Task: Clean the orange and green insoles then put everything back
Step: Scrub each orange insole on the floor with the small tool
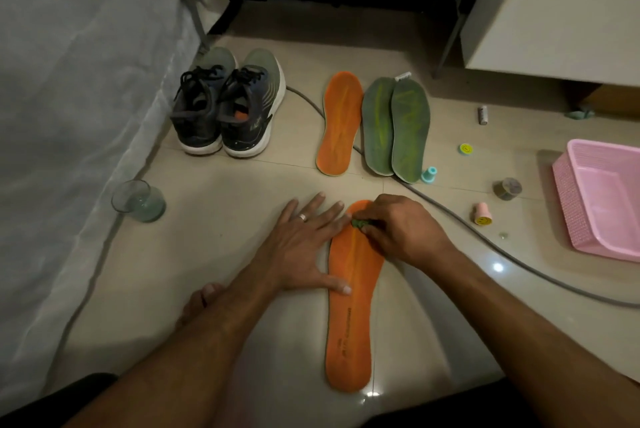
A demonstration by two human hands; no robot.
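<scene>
An orange insole (351,316) lies lengthwise on the tiled floor in front of me. My left hand (304,247) lies flat with spread fingers, thumb and fingertips pressing the insole's left edge. My right hand (401,230) pinches a small green scrubbing pad (359,223) against the insole's toe end. Farther back lie a second orange insole (337,122) and two green insoles (396,127) side by side, the right one overlapping the left. A pair of dark sneakers (225,105) stands at the back left.
A glass (138,200) stands at the left by a grey covered bed edge. A grey cable (485,237) runs across the floor. A pink basket (602,199) sits at the right, with small stamps and caps (483,214) scattered near it. My bare foot (201,299) shows below the left arm.
</scene>
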